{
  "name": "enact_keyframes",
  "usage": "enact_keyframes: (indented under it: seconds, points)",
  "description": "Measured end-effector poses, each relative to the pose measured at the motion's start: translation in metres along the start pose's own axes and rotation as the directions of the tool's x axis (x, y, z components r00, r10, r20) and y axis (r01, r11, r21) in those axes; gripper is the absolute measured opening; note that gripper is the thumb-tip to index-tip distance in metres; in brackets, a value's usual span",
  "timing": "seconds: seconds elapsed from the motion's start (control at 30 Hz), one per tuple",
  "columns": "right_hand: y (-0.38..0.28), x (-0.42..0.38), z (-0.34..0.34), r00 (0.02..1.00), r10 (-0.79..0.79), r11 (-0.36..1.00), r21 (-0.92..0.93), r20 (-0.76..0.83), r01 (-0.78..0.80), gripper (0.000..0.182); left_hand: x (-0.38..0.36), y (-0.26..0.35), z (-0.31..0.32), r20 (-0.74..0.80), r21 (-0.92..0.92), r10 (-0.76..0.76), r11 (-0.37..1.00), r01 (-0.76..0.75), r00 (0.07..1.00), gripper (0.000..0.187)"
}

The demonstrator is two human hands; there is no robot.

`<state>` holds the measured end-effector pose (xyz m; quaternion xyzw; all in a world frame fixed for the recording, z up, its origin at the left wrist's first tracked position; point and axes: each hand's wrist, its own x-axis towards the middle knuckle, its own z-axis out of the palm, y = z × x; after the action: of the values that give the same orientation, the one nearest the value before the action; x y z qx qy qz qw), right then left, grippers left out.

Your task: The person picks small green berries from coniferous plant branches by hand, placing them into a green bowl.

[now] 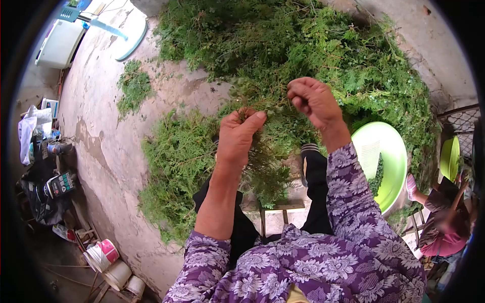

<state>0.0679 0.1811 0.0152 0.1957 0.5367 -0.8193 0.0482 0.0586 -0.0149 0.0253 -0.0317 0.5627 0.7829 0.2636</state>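
My left hand point(239, 135) is closed around an evergreen branch point(268, 177) with flat, scaly leaves, like cypress or arborvitae. The branch hangs down between my knees, and its upper stem is partly hidden by my fingers. To the right and slightly higher, my right hand point(318, 103) is curled with thumb and fingertips pinched together. Whatever lies in that pinch is too small to make out. Just beyond both hands spreads a large heap of cut green branches point(262, 40). Beside my right forearm stands a light green basin point(394, 161) with small green pieces point(376, 178) in it.
A smaller pile of sprigs point(174, 156) lies left of my legs on the concrete floor point(111, 141). White buckets point(103, 255) and bags stand at the left wall. Another person point(444, 222) sits at the right near a yellow-green basin point(448, 157). A round-based stand point(132, 40) is at upper left.
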Motion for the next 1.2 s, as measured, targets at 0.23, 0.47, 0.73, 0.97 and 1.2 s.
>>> enact_keyframes:
  seconds: [0.23, 0.47, 0.73, 0.97, 1.2]
  points:
    - [0.003, -0.009, 0.011, 0.963, 0.111, 0.963, 0.213, 0.246, -0.166, 0.018, 0.004, 0.001, 0.002, -0.052, -0.219, -0.038, 0.975, 0.025, 0.998, 0.009]
    - [0.009, -0.013, 0.028, 0.920, 0.205, 0.953, 0.147, 0.334, -0.266, 0.018, 0.007, -0.005, -0.002, -0.034, -0.198, -0.002, 0.980, -0.004, 0.999, 0.010]
    - [0.011, -0.006, 0.018, 0.957, 0.128, 0.987, 0.059, 0.260, -0.148, 0.015, 0.000, 0.000, 0.010, -0.036, -0.101, 0.024, 0.995, -0.027, 0.999, 0.009]
    - [-0.007, 0.001, -0.009, 0.984, 0.023, 0.879, 0.465, 0.176, -0.104, 0.011, 0.006, -0.005, -0.002, -0.119, -0.087, 0.136, 0.985, -0.146, 0.984, 0.010]
    - [0.008, -0.005, 0.021, 0.969, 0.057, 0.978, 0.180, 0.239, -0.102, 0.017, 0.008, -0.013, 0.007, -0.147, 0.083, 0.185, 0.981, -0.174, 0.972, 0.012]
